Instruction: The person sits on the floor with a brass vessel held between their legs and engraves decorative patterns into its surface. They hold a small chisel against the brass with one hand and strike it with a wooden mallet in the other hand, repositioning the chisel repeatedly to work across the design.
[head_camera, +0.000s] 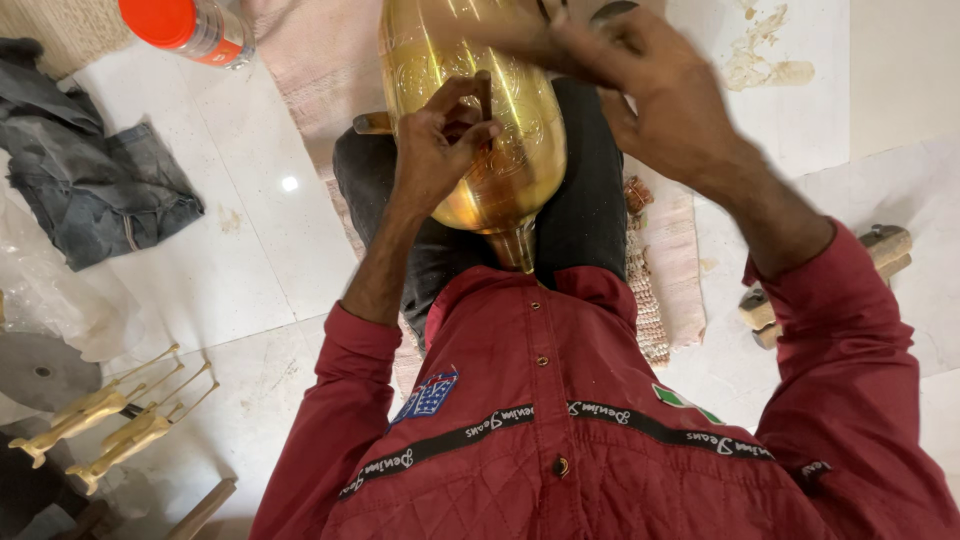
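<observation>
A large polished brass vessel (500, 130) lies across my lap, its narrow neck pointing toward my chest. My left hand (440, 145) presses against the vessel's side with its fingers pinched together, seemingly around something small that I cannot make out. My right hand (640, 85) reaches over the upper part of the vessel, blurred, with its fingers spread on the brass surface. I wear a dark red quilted jacket (560, 420) and dark trousers.
An orange-capped bottle (190, 28) lies at top left. Grey cloth (95, 170) is crumpled on the white tiled floor (250, 260). Two small brass figures (110, 420) rest lower left beside a grey disc (40, 370). A wooden block (880, 255) sits right. A woven mat (660, 270) lies under me.
</observation>
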